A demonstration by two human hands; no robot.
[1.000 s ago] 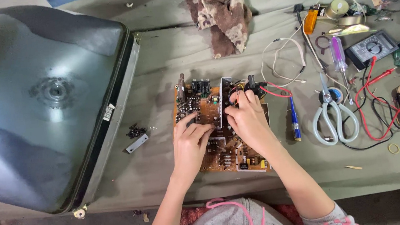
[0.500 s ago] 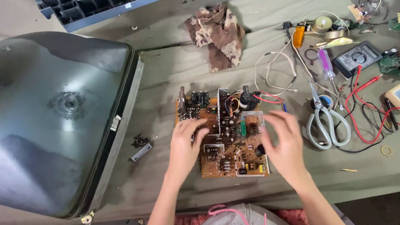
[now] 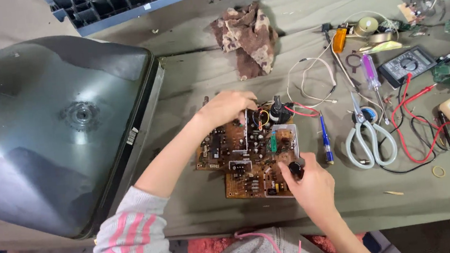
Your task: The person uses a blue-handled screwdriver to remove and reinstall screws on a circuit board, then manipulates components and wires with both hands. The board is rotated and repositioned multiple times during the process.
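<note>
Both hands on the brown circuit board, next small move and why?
Probably lift the near right corner slightly. The left hand presses the far edge of the brown circuit board, pinning it to the green cloth-covered table. The right hand pinches a small black round part at the near right corner, so the board looks braced for a gentle tilt.

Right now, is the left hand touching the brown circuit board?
Touching. The head view shows the left hand resting on the circuit board's top edge, no gap.
</note>
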